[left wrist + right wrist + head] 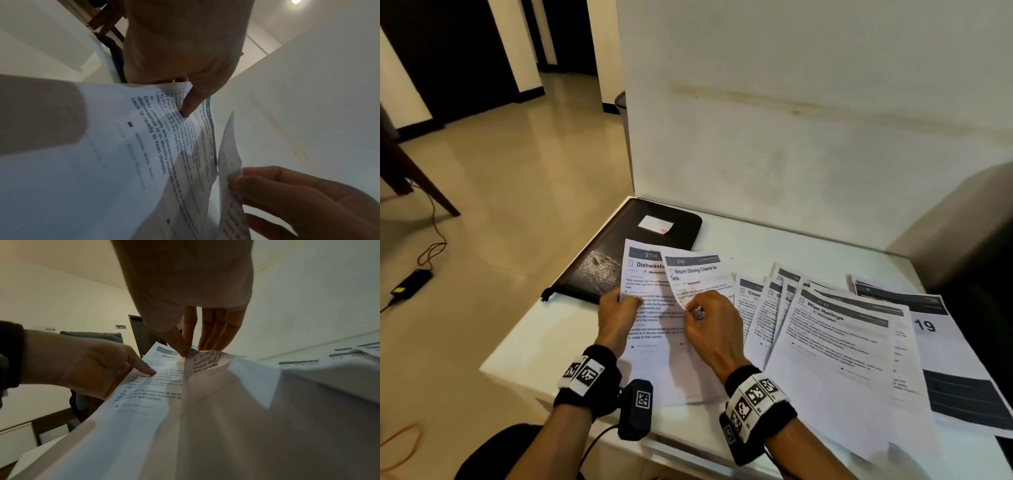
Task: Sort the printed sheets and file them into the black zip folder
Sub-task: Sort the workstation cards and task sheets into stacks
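Right now the left hand (616,317) holds the sheet headed "Dishwasher" (650,308), its thumb pressing on the printed lines and its fingers curled under the left edge. The right hand (710,325) pinches the left edge of the sheet headed "Return Dining Chairs to Table" (697,274) between thumb and forefinger, so that the paper buckles at the pinch and stands up off the sheet below. The black zip folder (626,246) lies shut at the far left corner of the tabletop (527,349), partly under the top of the Dishwasher sheet.

The step appears to be ordering two sheets by their header numbers. To do it well, I would keep the pinch light and near the edge, since the paper is already creasing, and square the tops together before laying the pair down.

More printed sheets fan out to the right, the "Wipe Railings" sheet (835,359) on top, several hanging over the near edge. Bare tabletop shows to the left of the hands; a wall (808,120) closes off the back.
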